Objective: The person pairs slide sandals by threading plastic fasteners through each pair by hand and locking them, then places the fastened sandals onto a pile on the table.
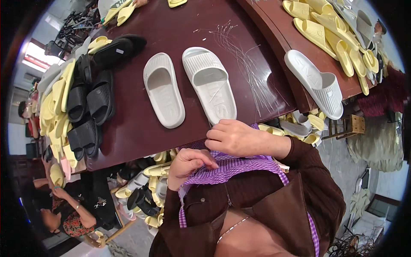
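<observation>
Two pale slide slippers lie on the dark red table in front of me: a greyish-white slipper on the left and a larger white slipper on the right. My right hand is closed at the heel of the white slipper, fingers curled; what it pinches is hidden or too thin to name. Over the purple checked apron, below the table edge, my left hand has its fingers bent together, and I cannot make out anything in them. Thin clear plastic strands are spread right of the white slipper.
Black slides and a stack of yellow slides crowd the table's left side. On the right table are a white slide and several yellow slides. More slippers sit under the table. Another person works at lower left.
</observation>
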Demonstrator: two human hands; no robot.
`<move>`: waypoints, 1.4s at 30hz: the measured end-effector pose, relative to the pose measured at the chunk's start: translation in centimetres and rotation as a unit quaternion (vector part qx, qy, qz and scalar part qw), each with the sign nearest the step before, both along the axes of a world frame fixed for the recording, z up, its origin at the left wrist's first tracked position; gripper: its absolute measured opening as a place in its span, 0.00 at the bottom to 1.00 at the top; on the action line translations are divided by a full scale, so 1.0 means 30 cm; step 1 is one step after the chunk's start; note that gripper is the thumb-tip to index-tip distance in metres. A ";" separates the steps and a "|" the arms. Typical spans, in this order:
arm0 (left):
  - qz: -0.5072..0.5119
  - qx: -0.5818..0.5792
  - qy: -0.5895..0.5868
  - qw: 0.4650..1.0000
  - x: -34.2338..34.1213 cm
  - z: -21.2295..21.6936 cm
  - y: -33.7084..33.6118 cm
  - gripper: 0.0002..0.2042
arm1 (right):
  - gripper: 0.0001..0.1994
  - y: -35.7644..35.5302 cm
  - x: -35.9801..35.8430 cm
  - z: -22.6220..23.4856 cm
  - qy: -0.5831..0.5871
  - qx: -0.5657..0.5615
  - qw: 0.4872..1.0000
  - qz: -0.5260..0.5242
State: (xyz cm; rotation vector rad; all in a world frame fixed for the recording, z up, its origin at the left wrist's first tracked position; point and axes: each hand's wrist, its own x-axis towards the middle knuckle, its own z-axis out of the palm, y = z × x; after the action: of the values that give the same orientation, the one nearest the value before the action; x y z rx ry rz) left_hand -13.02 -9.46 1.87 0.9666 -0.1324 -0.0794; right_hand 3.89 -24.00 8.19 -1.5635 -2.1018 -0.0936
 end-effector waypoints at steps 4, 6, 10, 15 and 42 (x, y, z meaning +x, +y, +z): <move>-0.009 -0.005 0.018 1.000 -0.004 0.000 0.000 0.13 | 0.04 0.009 -0.003 0.016 -0.018 -0.026 0.999 0.018; 0.003 -0.026 0.037 0.999 -0.006 -0.011 -0.004 0.12 | 0.04 0.015 0.002 0.023 -0.030 -0.046 0.998 0.018; 0.049 -0.008 0.120 0.992 0.033 -0.005 -0.007 0.11 | 0.03 0.024 0.052 0.020 -0.053 -0.065 0.995 -0.045; 0.105 -0.073 0.173 0.977 0.174 -0.013 -0.013 0.12 | 0.03 0.091 0.182 -0.034 -0.093 -0.063 0.989 -0.093; 0.256 -0.176 0.157 0.937 0.404 -0.023 0.013 0.11 | 0.22 0.566 0.702 -0.085 0.041 -0.287 0.887 -0.359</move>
State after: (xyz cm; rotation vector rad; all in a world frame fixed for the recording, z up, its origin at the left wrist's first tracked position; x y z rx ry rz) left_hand -0.89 -9.07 1.19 0.5938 0.3915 0.2629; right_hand 24.94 -7.01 5.64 -2.5816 -1.4340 0.3674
